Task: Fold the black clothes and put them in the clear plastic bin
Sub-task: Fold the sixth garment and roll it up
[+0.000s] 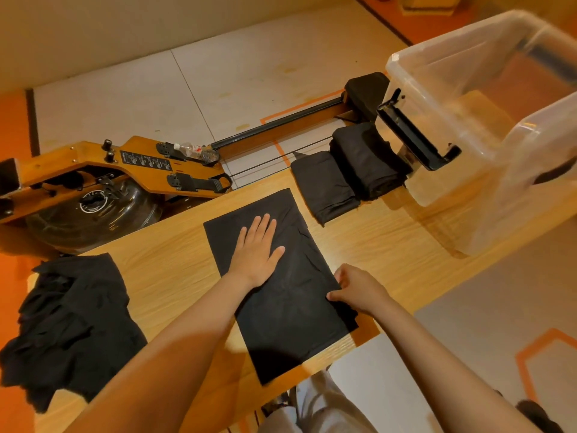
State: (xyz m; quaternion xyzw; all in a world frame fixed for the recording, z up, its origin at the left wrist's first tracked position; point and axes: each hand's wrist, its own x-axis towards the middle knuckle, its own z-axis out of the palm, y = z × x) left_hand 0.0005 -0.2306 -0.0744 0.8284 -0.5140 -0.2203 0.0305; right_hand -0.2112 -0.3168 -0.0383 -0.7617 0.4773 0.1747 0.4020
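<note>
Black cloth garment, folded to a flat rectangle (290,323): lies on the light wooden table (175,264).
Left hand (257,250): flat on the garment's far half, fingers straight, pressing.
Right hand (359,289): fingers curled, pinching the garment's right edge.
Two folded black bundles (346,173): beyond the garment, to its right.
Clear plastic bin (452,182): right of the garment, past the bundles.
Heap of crumpled black clothes (71,326): left of the garment.
Wooden rowing machine (93,164): beyond the garment, on the floor.

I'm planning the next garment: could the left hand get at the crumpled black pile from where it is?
Probably yes. The left hand holds nothing, lying flat on the half-folded cloth, and only bare table separates it from the pile.
</note>
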